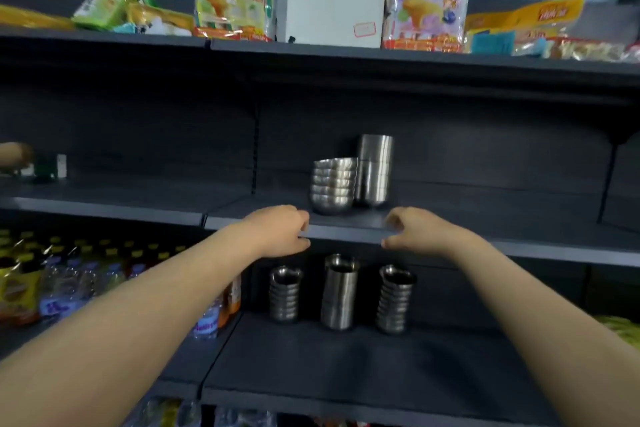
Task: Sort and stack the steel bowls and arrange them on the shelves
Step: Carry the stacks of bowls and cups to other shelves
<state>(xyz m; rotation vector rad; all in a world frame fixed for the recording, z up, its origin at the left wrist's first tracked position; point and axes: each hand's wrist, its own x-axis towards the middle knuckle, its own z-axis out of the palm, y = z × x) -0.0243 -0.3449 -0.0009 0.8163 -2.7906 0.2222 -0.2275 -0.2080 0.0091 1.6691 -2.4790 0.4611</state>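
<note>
At frame centre, on the middle shelf (450, 215), a nested stack of round steel bowls (333, 185) stands just beside a taller straight-sided stack (374, 170). The left hand (280, 230) and right hand (412, 229) hover empty, fingers loosely curled. The steel looks stiff and slick, and probably heavy when stacked, so grip low on both sides.

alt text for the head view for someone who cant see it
An empty left hand and right hand reach toward the edge of a dark middle shelf holding two steel bowl stacks; three more stacks stand on the lower shelf.
</note>
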